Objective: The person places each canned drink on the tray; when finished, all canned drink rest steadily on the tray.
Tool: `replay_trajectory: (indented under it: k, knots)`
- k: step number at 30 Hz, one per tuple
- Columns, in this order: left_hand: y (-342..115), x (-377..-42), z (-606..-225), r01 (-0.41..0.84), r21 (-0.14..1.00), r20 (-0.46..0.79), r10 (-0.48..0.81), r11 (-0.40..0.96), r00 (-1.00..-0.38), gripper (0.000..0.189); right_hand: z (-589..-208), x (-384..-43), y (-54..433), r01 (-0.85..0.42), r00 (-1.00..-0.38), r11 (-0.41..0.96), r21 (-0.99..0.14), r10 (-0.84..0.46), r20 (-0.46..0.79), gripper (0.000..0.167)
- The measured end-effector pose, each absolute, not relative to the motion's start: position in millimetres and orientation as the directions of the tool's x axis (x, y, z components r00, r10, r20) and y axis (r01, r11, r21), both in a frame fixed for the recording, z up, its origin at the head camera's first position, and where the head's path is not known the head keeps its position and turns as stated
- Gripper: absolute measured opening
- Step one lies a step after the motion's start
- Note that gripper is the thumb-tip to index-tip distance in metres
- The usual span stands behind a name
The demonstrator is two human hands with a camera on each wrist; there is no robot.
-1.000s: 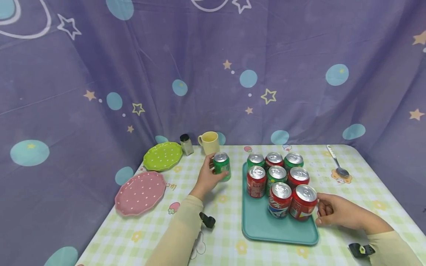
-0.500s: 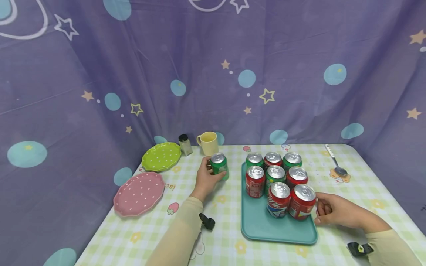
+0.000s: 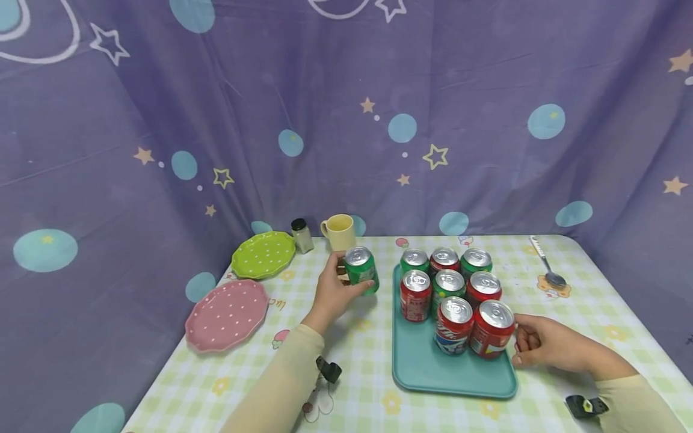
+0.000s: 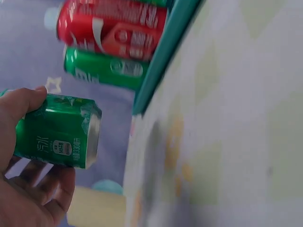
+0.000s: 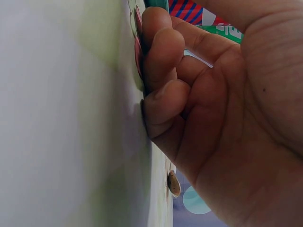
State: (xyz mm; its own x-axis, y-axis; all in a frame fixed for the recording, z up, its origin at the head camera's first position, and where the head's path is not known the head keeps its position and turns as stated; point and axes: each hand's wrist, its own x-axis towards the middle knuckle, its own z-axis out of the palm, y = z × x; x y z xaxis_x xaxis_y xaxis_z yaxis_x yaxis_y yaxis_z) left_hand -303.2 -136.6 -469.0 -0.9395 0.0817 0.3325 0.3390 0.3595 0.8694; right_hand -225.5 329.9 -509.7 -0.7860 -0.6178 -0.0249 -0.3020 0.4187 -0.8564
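Note:
My left hand (image 3: pixel 335 293) grips a green soda can (image 3: pixel 361 272) from its left side, fingers behind and thumb in front. In the left wrist view a gap shows between the bottom of this can (image 4: pixel 59 130) and the tablecloth. To its right lies a teal tray (image 3: pixel 428 373) carrying several upright red and green soda cans. My right hand (image 3: pixel 552 343) rests on the table at the tray's right edge, beside the nearest red can (image 3: pixel 492 331). Its fingers are loosely curled and hold nothing; whether a fingertip touches the tray or that can is hard to tell.
A yellow mug (image 3: pixel 341 231) and a black-capped jar (image 3: pixel 302 236) stand behind my left hand. Farther left lie a green plate (image 3: pixel 264 255) and a pink plate (image 3: pixel 227 316). A spoon (image 3: pixel 548 261) lies at the back right. A purple curtain (image 3: pixel 346 120) hangs behind the table.
The green can in my left hand has risen off the table and shifted slightly right, its base now tilting toward the tray. My right hand and the cans on the tray have stayed put.

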Motion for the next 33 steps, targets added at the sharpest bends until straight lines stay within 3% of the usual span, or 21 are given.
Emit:
replay_trajectory:
  k: [15,22,33]
  knots:
    - [-101.8,-235.5,-466.8,0.402,0.845,0.317,0.276,0.353,-0.908,0.071,-504.8,-224.1,328.3,-0.293,-0.802,0.463,-0.836,-0.596,-0.049,0.038]
    - [-83.7,-224.1,-480.3,0.397,0.843,0.275,0.344,0.362,-0.898,0.071,-506.6,-223.4,327.7,-0.293,-0.803,0.454,-0.841,-0.595,-0.041,0.035]
    - [-66.3,-220.1,-488.1,0.385,0.844,0.258,0.346,0.374,-0.902,0.074,-507.2,-223.7,329.1,-0.295,-0.806,0.472,-0.831,-0.590,-0.048,0.039]
